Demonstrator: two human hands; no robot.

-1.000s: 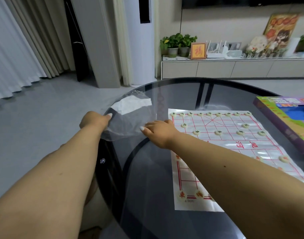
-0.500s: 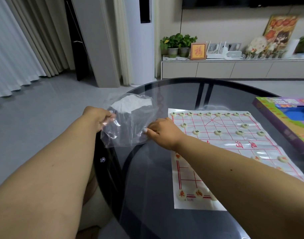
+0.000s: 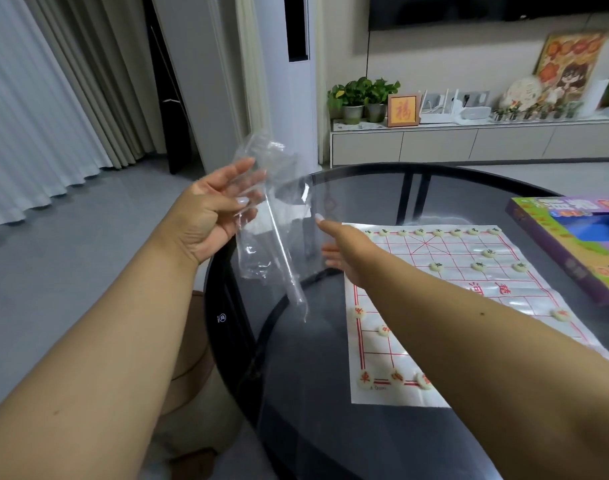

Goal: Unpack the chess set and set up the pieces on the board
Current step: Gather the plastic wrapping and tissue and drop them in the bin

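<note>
A: What's the room like, from the left?

B: Pale curtains [image 3: 47, 109], grey floor, then a round dark glass table [image 3: 330, 427]. Behind it stands a low cabinet [image 3: 469, 143] with potted plants [image 3: 362, 95] and a framed red character [image 3: 402, 110].

A: And the hands?

B: The left hand [image 3: 209, 213] is raised off the table's left edge, palm toward the camera, thumb pinching a clear plastic bag [image 3: 272, 237] against loosely spread fingers. The bag hangs crumpled and looks empty. The right hand [image 3: 344, 247] reaches out over the table just beside the bag, one finger extended toward it; I cannot tell whether it grasps anything.

A: Any containers?

B: A purple-edged game box [image 3: 569, 251] lies at the table's right edge, its blue inside showing; the contents are hard to make out.

A: The chess set?

B: A white sheet board [image 3: 445, 289] with a red grid lies flat on the glass, between the right arm and the box. Round cream pieces [image 3: 436, 267] sit on it: green-marked ones along the far rows, red-marked ones near the front edge, partly hidden by the arm.
</note>
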